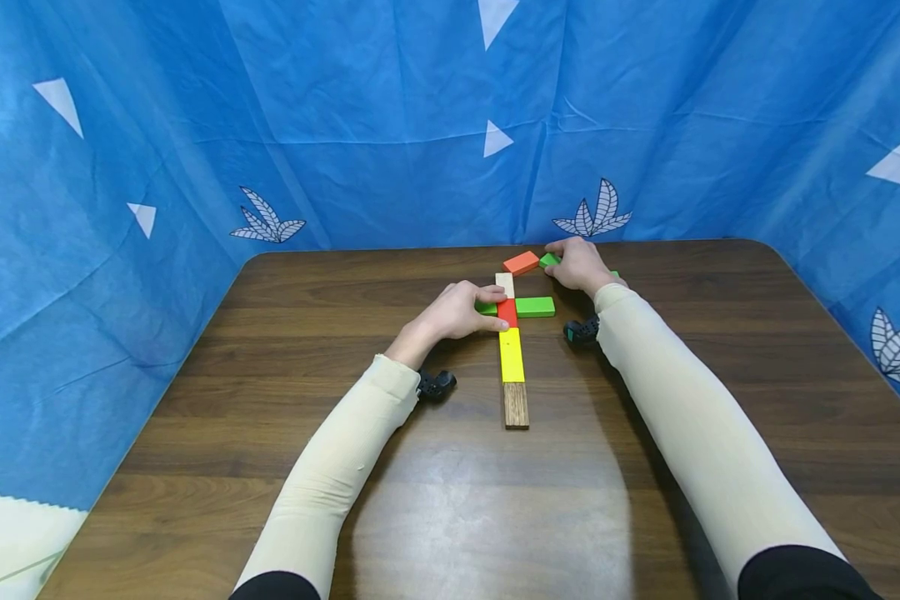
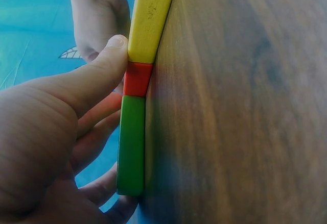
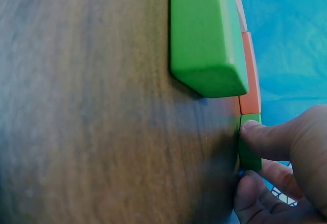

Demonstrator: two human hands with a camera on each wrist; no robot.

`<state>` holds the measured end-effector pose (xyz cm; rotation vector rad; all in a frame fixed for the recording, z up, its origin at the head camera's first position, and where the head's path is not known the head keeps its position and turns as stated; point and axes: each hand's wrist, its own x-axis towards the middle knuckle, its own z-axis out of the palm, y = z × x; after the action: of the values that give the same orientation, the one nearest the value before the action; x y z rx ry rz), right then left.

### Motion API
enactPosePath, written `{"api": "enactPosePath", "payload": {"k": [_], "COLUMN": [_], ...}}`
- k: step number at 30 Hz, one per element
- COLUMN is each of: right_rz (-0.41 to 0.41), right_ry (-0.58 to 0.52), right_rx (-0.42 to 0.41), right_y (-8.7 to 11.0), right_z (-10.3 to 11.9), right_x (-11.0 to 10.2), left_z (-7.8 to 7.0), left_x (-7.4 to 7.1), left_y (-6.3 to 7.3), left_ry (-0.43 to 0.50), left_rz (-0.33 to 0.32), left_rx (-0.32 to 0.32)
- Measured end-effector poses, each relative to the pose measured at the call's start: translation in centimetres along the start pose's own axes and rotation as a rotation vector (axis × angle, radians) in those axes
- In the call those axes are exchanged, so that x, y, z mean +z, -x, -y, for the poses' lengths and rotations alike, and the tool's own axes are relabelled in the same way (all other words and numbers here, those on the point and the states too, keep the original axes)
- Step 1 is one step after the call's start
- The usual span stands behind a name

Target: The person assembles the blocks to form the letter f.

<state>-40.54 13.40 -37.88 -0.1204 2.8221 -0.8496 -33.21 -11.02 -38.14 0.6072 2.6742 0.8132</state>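
Observation:
My left hand (image 1: 459,312) lies over a row of flat blocks, its fingertips and thumb touching around the red block (image 1: 507,313). In the left wrist view the thumb rests by the joint of the yellow block (image 2: 150,25) and the red one. A green block (image 2: 131,145) extends from the red block's left side, partly under the hand. Another green block (image 1: 535,307) lies on its right. At the far edge my right hand (image 1: 581,265) pinches a small green block (image 3: 250,152) against the end of the orange block (image 1: 521,262).
The row has a pale block (image 1: 504,285) at its far end and a brown wood-grain block (image 1: 516,406) at its near end. A bit of green (image 1: 616,273) shows beside the right wrist. Blue cloth (image 1: 390,125) hangs behind the wooden table (image 1: 270,333).

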Motion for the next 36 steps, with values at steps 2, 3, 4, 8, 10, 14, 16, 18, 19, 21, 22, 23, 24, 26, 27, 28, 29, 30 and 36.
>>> {"api": "enactPosePath", "payload": {"k": [2, 3, 4, 8, 10, 14, 16, 18, 19, 21, 22, 23, 24, 26, 27, 28, 29, 30, 36], "right_rz": [0.002, 0.002, 0.003, 0.0, 0.0, 0.009, 0.012, 0.009, 0.007, 0.001, 0.0, 0.0, 0.0, 0.003, 0.004, 0.006, 0.007, 0.008, 0.012], "right_ry": [-0.003, -0.004, -0.006, -0.012, -0.015, -0.021, -0.019, -0.018, -0.018, -0.016, -0.016, -0.018, -0.019, -0.019, -0.021, -0.023, -0.025, -0.027, -0.02], "right_rx": [0.005, 0.006, 0.008, 0.008, 0.011, 0.029, 0.033, 0.03, 0.028, 0.021, 0.019, 0.018, 0.017, 0.021, 0.025, 0.03, 0.035, 0.039, 0.028], "right_y": [0.05, 0.04, 0.04, -0.04, -0.06, -0.04, -0.09, -0.18, -0.25, -0.34, -0.38, -0.41, -0.42, -0.4, -0.38, -0.36, -0.35, -0.35, -0.33], "right_z": [0.06, 0.06, 0.07, 0.05, 0.08, 0.15, 0.08, -0.02, -0.06, -0.12, -0.13, -0.13, -0.11, -0.02, 0.02, 0.06, 0.1, 0.13, 0.12], "right_x": [-0.02, -0.02, -0.01, -0.03, -0.03, -0.02, 0.04, 0.09, 0.11, 0.13, 0.11, 0.09, 0.06, -0.01, -0.05, -0.09, -0.13, -0.16, -0.24], "left_z": [-0.02, -0.02, -0.03, -0.07, -0.11, -0.19, -0.19, -0.17, -0.15, -0.11, -0.1, -0.09, -0.08, -0.07, -0.06, -0.06, -0.06, -0.05, -0.04], "left_x": [-0.03, -0.05, -0.05, -0.09, -0.11, -0.08, -0.04, -0.03, -0.03, -0.05, -0.09, -0.12, -0.15, -0.24, -0.26, -0.29, -0.31, -0.33, -0.4], "left_y": [0.01, 0.01, 0.02, 0.01, 0.05, 0.16, 0.2, 0.2, 0.19, 0.13, 0.12, 0.09, 0.07, 0.01, -0.03, -0.05, -0.08, -0.1, -0.11], "left_ry": [-0.002, -0.001, -0.002, 0.001, 0.002, 0.006, 0.008, 0.007, 0.008, 0.006, 0.007, 0.007, 0.007, 0.007, 0.007, 0.008, 0.007, 0.006, 0.005], "left_rz": [0.0, 0.002, 0.003, 0.003, 0.0, -0.002, -0.002, -0.005, -0.006, -0.009, -0.009, -0.008, -0.006, -0.003, -0.001, 0.0, 0.003, 0.004, 0.006], "left_rx": [0.0, -0.002, -0.003, -0.005, -0.006, -0.011, -0.01, -0.009, -0.007, -0.005, -0.006, -0.007, -0.006, -0.004, -0.004, -0.003, -0.002, -0.002, -0.001]}}
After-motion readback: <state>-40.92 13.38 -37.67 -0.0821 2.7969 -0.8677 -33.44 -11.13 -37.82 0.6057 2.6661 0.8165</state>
